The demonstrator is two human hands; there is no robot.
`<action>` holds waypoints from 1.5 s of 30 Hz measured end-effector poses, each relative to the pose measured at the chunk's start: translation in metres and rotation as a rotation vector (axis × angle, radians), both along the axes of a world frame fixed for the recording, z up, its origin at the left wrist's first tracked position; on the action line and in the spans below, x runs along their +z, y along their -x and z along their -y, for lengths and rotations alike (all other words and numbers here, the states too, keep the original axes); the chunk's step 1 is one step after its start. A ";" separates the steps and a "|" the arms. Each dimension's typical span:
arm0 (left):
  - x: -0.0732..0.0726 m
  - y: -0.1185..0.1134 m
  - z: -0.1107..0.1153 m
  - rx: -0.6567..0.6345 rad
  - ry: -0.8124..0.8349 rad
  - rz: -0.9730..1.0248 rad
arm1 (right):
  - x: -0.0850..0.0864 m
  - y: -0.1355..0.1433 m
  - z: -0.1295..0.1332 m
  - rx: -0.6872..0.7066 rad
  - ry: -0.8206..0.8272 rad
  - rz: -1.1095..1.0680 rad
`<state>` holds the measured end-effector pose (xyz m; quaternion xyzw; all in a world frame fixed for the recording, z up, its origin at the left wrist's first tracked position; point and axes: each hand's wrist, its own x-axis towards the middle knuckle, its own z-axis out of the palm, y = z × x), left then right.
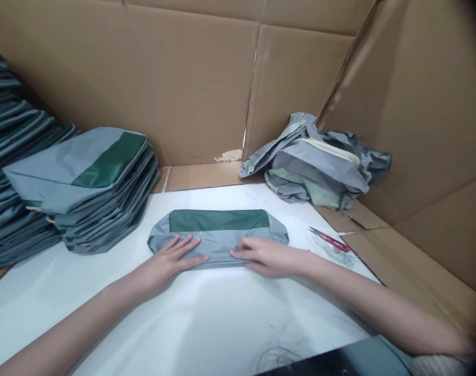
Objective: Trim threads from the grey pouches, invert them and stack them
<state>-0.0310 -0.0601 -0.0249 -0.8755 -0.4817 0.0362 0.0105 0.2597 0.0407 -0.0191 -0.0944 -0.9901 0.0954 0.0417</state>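
Observation:
A flat grey fabric bag (218, 240) with a dark green panel lies on the white tabletop in front of me. My left hand (171, 261) rests on its left part, palm down, with the fingers spread. At the near right edge of the bag is my right hand (271, 257), its fingers curled together and the thumb low by the edge. The fingertips touch the grey cloth there, and part of the grip is hidden beneath the hand.
Similar grey and green bags form a stack (105, 172) at the left, beside a taller pile (14, 156). Crumpled grey fabric pieces (320, 167) lie at the back right. Red-handled thread snips (332, 240) lie right of the bag. Cardboard walls (191, 78) enclose the table (206, 324).

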 end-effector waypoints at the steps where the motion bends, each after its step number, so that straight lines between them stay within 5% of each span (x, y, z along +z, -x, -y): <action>1: 0.006 -0.004 0.001 0.004 0.033 0.023 | 0.007 0.004 0.003 -0.014 0.078 0.013; 5: 0.021 -0.035 -0.006 0.149 -0.014 0.077 | 0.010 0.042 0.015 -0.298 -0.100 -0.140; 10: -0.004 -0.059 -0.023 0.267 -0.214 0.061 | -0.027 0.076 0.014 -0.256 -0.108 -0.082; 14: -0.020 -0.037 -0.020 0.349 -0.227 0.029 | -0.035 0.069 0.006 -0.256 -0.088 -0.033; 21: -0.016 0.006 0.005 0.416 -0.188 0.023 | -0.037 0.045 0.001 -0.381 -0.103 0.049; 29: 0.012 0.019 0.015 0.237 0.081 0.160 | -0.015 0.027 0.002 -0.225 -0.298 -0.027; 32: 0.008 0.023 0.019 0.082 0.009 0.070 | -0.021 0.011 0.014 -0.067 -0.359 -0.101; 37: -0.010 0.027 0.023 -0.123 -0.330 -0.032 | -0.041 -0.008 0.020 -0.060 -0.601 -0.307; 41: -0.004 0.022 0.022 -0.203 -0.517 -0.012 | -0.019 -0.006 0.014 -0.013 -0.711 -0.318; 45: 0.009 0.014 0.023 -0.169 -0.479 0.121 | -0.004 0.006 0.016 -0.063 -0.677 -0.255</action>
